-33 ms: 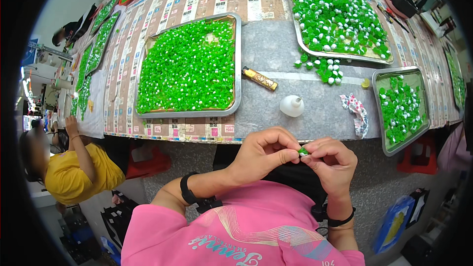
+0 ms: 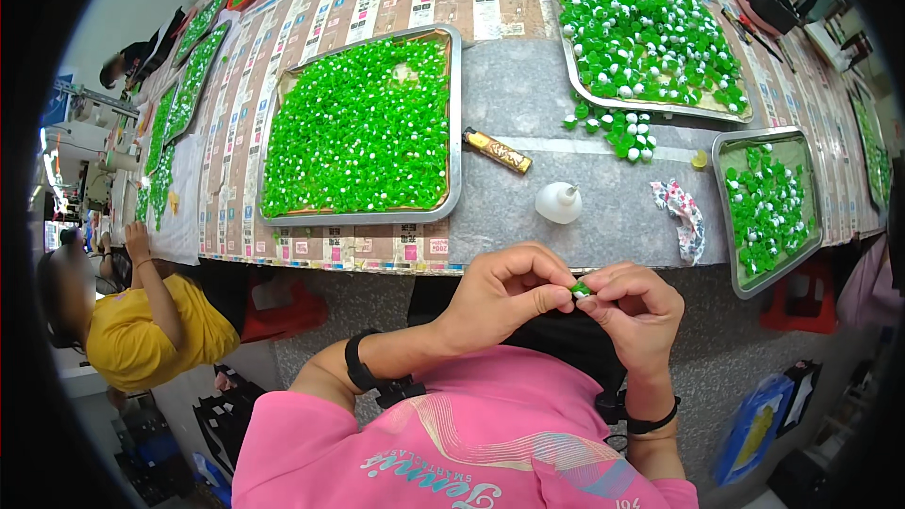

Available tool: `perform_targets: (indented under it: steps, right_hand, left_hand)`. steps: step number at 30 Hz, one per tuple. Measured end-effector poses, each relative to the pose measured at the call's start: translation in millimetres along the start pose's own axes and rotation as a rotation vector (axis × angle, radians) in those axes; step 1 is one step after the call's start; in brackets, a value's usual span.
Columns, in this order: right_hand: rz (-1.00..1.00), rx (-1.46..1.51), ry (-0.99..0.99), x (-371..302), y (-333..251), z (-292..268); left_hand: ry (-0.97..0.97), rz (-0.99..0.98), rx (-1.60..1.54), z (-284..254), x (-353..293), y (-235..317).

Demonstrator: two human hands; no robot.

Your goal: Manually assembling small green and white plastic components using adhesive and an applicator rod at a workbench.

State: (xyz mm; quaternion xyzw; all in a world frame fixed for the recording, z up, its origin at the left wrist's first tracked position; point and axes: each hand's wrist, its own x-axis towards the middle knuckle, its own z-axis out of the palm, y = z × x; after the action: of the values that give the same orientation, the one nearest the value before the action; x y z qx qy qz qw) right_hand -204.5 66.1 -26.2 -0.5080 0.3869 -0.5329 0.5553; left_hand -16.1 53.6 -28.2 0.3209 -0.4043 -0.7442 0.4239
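I have a small green-and-white piece pinched between my two hands, just off the near edge of the table and above my lap. The thumb and forefinger of my left hand close on its left side, and those of my right hand close on its right, so both grips are together on this one piece; my other fingers curl in behind, and whatever contact they make is hidden. I judge the step in hand to be fine fingertip work on a single piece, though I can't tell whether I am pressing, turning or parting it. From here, the next move seems to call for a light, even pinch, one side steady while the other adjusts, since so little of the piece shows between my fingertips that a hard squeeze could make it slip. Beyond my hands a white bottle with a thin tip stands upright, near a patterned cloth, and loose green-and-white pieces lie farther off, beside a filled metal tray.
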Motion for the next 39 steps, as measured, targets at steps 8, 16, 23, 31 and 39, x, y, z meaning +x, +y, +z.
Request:
perform_targets:
  steps: [8,16,23,31,39]
  right_hand:
    - [-0.008,-0.001,0.01,1.4,4.9,-4.6]
    - [0.005,0.021,0.0,2.0,8.5,-7.3]
    - [0.11,0.072,0.03,1.6,6.9,-6.6]
    - [0.102,0.057,0.037,-1.1,8.6,-7.5]
    - [0.031,0.027,0.065,-3.6,4.8,-5.1]
  left_hand:
    - [0.025,-0.072,0.015,1.9,1.4,2.7]
    - [0.038,-0.138,-0.048,-0.4,5.3,1.7]
    - [0.048,-0.18,-0.039,-1.9,4.3,0.7]
    - [0.051,-0.18,-0.01,-0.8,1.3,4.8]
    - [0.097,-0.208,-0.151,-0.7,2.2,2.4]
